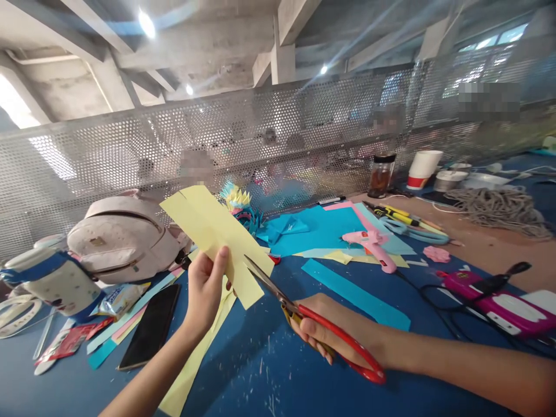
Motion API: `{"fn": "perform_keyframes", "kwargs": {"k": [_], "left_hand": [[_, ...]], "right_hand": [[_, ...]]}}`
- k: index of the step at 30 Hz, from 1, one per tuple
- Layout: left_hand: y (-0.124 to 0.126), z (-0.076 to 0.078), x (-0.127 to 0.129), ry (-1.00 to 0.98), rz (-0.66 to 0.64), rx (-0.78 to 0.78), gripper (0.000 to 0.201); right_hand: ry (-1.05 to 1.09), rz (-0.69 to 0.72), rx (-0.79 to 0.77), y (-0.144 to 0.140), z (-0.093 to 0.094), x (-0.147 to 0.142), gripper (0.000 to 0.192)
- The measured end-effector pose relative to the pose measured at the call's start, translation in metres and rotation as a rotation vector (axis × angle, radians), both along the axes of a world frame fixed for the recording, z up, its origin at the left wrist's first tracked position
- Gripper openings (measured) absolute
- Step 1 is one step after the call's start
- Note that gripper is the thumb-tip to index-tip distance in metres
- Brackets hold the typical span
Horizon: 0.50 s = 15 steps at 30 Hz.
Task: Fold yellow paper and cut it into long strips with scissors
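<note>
My left hand pinches a wide strip of yellow paper between thumb and fingers, holding it tilted above the table. In my right hand is a pair of scissors with red handles. Their blades point up and left and lie at the paper's lower right part, one blade in front of it. Beneath the left forearm another yellow paper strip rests on the blue table. A blue paper strip lies to the right, beyond the scissors.
A pink glue gun with a black cord lies beside blue paper sheets. On the left are a phone, a pale backpack and a cup. A magenta device sits at right. A perforated metal screen stands behind.
</note>
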<state>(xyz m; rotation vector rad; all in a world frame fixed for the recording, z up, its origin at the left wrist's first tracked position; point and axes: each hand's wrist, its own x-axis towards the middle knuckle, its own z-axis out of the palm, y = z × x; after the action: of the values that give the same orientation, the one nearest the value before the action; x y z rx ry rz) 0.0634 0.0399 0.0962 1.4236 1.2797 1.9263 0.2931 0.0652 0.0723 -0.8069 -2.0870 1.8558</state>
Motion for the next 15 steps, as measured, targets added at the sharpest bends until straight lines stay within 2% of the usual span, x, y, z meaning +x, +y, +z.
{"fn": "perform_keyframes", "kwargs": {"k": [4, 8, 15], "left_hand": [[-0.002, 0.001, 0.006, 0.012, -0.025, -0.087, 0.042], [-0.001, 0.002, 0.010, 0.050, -0.021, -0.132, 0.044], [0.001, -0.002, 0.008, 0.114, -0.107, -0.228, 0.047]], "right_hand": [[0.033, -0.030, 0.020, 0.005, -0.006, -0.007, 0.067], [0.091, -0.007, 0.078, 0.009, -0.005, -0.013, 0.075], [0.114, 0.017, 0.146, 0.015, -0.005, -0.018, 0.077]]}}
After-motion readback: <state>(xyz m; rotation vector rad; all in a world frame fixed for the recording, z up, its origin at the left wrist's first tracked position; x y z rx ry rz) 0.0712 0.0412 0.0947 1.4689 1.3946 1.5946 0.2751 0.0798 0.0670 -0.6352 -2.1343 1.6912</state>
